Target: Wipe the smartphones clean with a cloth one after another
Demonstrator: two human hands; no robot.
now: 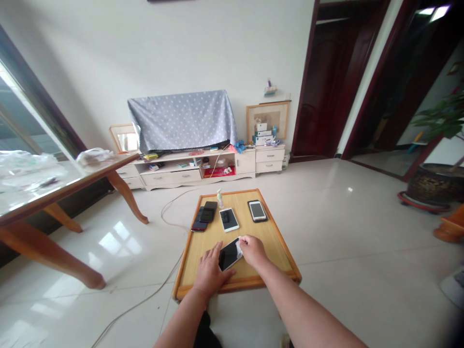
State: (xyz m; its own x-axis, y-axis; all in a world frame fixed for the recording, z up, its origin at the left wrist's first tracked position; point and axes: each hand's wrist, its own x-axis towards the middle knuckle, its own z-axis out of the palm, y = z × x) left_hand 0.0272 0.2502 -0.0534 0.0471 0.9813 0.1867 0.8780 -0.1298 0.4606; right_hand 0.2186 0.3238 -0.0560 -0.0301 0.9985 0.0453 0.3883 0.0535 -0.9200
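A white-edged smartphone [229, 254] with a dark screen lies at a slant near the front of the small wooden table [264, 251]. My left hand [210, 273] steadies it by its left end, thumb along the near edge and fingers at the far edge. Pinched in my right hand [253, 250] is a white wipe [239, 247], pressed on the phone's right end. Just beyond lies a white tablet-like phone [229, 219]. Dark phones [208, 211] are stacked at the far left, and a white phone [257, 210] rests on a dark one at the far right.
A small pump bottle [220, 199] stands at the table's far edge. To the left is a larger table [68, 186] with plastic bags on it. A cable [145, 300] runs across the floor. A low white cabinet [170, 179] stands along the wall, and a potted plant [437, 186] at right.
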